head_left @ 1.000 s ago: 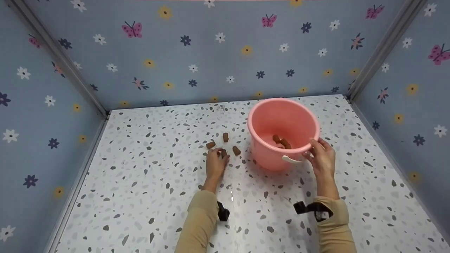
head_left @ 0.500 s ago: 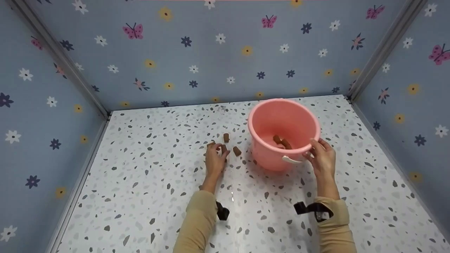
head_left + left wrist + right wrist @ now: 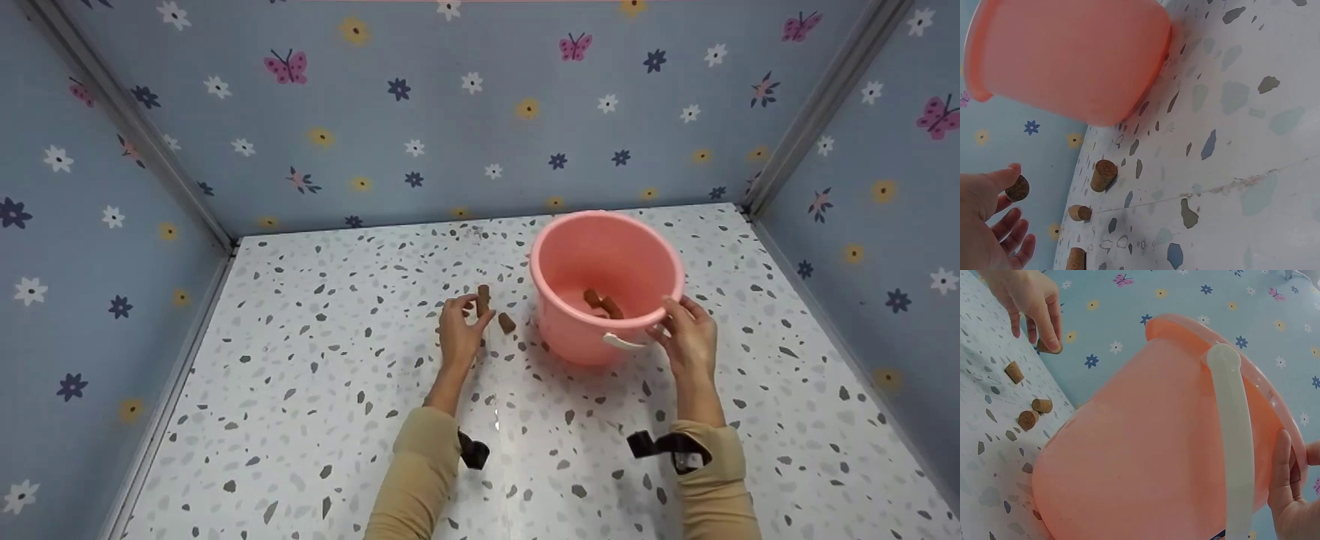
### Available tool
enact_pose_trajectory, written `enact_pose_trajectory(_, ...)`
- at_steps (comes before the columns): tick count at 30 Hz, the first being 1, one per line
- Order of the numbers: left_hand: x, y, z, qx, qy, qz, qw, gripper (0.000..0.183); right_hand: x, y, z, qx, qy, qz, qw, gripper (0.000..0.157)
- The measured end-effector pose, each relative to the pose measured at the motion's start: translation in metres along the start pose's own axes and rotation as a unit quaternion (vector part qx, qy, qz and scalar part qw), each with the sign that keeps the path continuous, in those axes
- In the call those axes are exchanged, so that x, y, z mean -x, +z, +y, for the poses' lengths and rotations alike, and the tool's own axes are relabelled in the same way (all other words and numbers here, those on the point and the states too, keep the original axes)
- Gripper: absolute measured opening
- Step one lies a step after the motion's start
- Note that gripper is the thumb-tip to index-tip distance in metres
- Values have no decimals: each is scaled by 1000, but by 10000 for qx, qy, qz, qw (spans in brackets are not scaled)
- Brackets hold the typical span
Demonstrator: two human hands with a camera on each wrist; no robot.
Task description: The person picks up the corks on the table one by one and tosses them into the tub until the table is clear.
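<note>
1. Flower-printed blue walls (image 3: pixel 450 112) around speckled white tabletop (image 3: pixel 337 420).
2. Grips smooth pink bucket (image 3: pixel 581 336) by rim (image 3: pixel 535 271) with right hand (image 3: pixel 690 337), at right; brown corks (image 3: pixel 612 307) inside.
3. Pinches stubby, grainy cork (image 3: pixel 1017 189) in left hand (image 3: pixel 459 334), raised near three loose corks (image 3: pixel 1104 175) left of bucket.

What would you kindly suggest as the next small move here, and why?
Probably move the left hand and its pinched cork over the pink bucket: the cork is off the table, the right hand holds the rim, and other corks already lie inside.
</note>
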State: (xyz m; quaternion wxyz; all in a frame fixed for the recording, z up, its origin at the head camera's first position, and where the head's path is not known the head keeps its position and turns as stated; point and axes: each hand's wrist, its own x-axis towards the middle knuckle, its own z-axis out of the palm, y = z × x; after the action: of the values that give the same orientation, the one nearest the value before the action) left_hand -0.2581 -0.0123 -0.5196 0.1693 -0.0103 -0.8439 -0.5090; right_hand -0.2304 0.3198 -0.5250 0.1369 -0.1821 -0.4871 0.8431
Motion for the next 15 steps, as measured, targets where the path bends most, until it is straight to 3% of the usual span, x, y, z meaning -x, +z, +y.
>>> enact_pose_trajectory(9, -2, -4, 21, 366, 577, 140, 9976, 34, -41, -32, 32, 366, -105, 54, 9993, 52)
enact_pose_trajectory(11, -1, -5, 26, 314, 643, 160, 9973, 35, -36, -29, 28, 227, -38, -5, 9997, 50)
enact_pose_trajectory(15, -1, -6, 38, 326, 769, 200, 9963, 37, -44, -36, 35, 102, -134, -43, 9998, 49)
